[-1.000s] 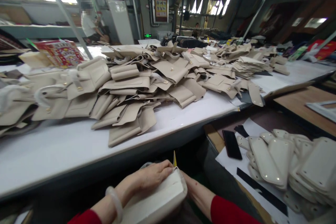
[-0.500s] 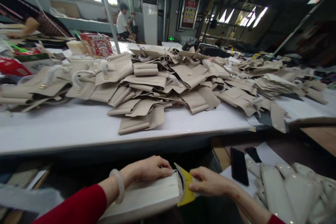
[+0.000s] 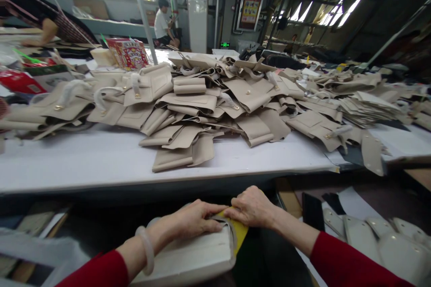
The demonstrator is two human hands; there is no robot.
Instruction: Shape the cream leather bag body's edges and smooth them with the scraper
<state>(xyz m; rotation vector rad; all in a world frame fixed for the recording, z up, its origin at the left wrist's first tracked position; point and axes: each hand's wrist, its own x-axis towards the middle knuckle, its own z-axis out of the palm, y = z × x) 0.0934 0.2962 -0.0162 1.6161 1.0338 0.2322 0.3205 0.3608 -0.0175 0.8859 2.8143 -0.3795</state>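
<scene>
In front of me, below the table edge, lies a half-made beige bag (image 3: 191, 258) with a pale, boxy inside. My left hand (image 3: 191, 222) grips the upper edge near the bag's right end, its fingertips pressed on it. A yellow flat piece with a curved edge, like a template (image 3: 240, 234), stands against that end. My right hand (image 3: 252, 207) is closed on the top corner of the yellow template, close to my left fingertips. The right hand covers part of the template, and the bag's underside is hidden.
A heap of beige bag pieces (image 3: 198, 98) covers the white table (image 3: 84, 161). At right lie pale panels with studs (image 3: 363, 237) and a black flat object (image 3: 312, 211). A red patterned bag (image 3: 129, 52) stands behind. One person (image 3: 50, 27) leans over the left; another sits farther back.
My right hand has moved up from the template's middle to its top corner, with its back now turned upward. My left fingers have stretched right toward it.
</scene>
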